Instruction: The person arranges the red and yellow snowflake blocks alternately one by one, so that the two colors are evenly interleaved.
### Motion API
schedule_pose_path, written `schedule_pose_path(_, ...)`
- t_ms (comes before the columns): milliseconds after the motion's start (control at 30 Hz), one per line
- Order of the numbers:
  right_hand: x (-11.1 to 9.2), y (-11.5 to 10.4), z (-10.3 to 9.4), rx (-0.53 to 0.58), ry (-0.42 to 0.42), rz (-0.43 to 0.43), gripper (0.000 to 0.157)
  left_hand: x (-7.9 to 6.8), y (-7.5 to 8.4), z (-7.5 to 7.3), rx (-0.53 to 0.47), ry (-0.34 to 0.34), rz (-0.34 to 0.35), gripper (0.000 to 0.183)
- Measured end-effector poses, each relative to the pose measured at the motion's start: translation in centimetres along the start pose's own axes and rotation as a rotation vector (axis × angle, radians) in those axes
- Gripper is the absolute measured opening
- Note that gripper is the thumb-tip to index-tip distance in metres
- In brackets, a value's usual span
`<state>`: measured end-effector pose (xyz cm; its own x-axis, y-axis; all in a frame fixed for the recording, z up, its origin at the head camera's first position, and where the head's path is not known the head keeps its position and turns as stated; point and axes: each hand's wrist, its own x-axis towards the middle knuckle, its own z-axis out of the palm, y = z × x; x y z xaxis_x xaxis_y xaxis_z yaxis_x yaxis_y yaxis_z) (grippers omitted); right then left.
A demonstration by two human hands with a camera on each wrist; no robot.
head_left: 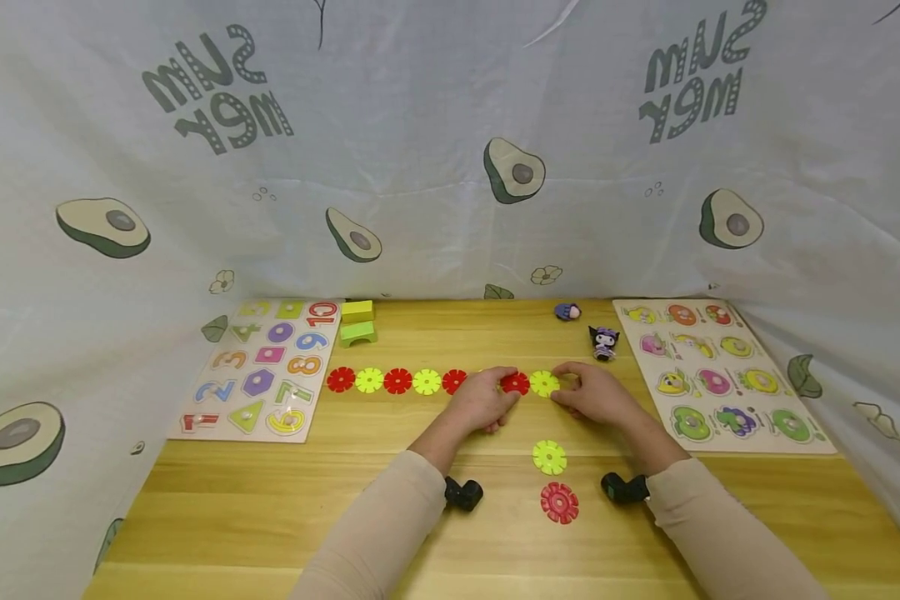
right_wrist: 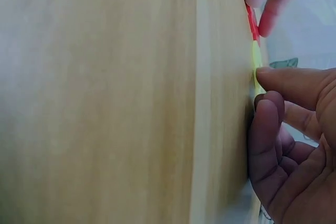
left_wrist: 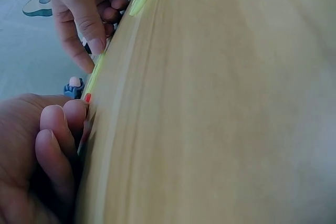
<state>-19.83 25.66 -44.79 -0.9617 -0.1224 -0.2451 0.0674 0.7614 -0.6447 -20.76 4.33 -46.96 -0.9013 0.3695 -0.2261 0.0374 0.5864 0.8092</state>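
Observation:
A straight row of flat, notched snowflake discs alternates red and yellow across the table. At its right end, my left hand pinches a red disc between thumb and index finger, with its other fingers curled under. Beside it, my right hand holds the outer edge of the last yellow disc, which lies against the red one. In the right wrist view, the right thumb presses this yellow disc. The left hand covers part of the row. Closer to me lie a loose yellow disc and a loose red disc.
A number-and-shape puzzle board lies left, a fruit puzzle board right. Yellow and green blocks stand back left. A small figurine and a blue toy are back right. A patterned cloth hangs behind.

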Motion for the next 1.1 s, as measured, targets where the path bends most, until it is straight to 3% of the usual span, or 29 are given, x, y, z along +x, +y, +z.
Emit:
schedule_pose_path(133, -1.1, 0.0, -0.2, 0.024, -0.013, -0.011, 0.046, 0.0, 0.0, 0.2, -0.005, -0.012, -0.003, 0.051)
schedule_pose_path(367, -5.2, 0.3, -0.2, 0.046, -0.106, -0.142, 0.05, 0.3, 0.6, 0.8, -0.013, -0.059, 0.031, 0.057)
schedule_pose_path(533, -8.0, 0.5, 0.7, 0.127, -0.288, -0.206, 0.047, 0.8, 1.4, 1.8, -0.109, -0.132, 0.05, 0.057)
schedule_pose_path(700, -9.5, 0.7, 1.8, 0.202, -0.468, -0.25, 0.047, 1.2, 2.2, 2.5, -0.136, -0.138, 0.038, 0.059)
schedule_pose_path(800, -10.1, 0.8, 2.0, 0.179, -0.491, -0.259, 0.046, 1.3, 2.6, 2.7, -0.107, -0.124, 0.016, 0.059)
schedule_pose_path(1100, -10.9, 0.8, 2.5, 0.03, -0.453, -0.262, 0.044, 1.4, 2.9, 3.3, -0.071, -0.079, -0.015, 0.05)
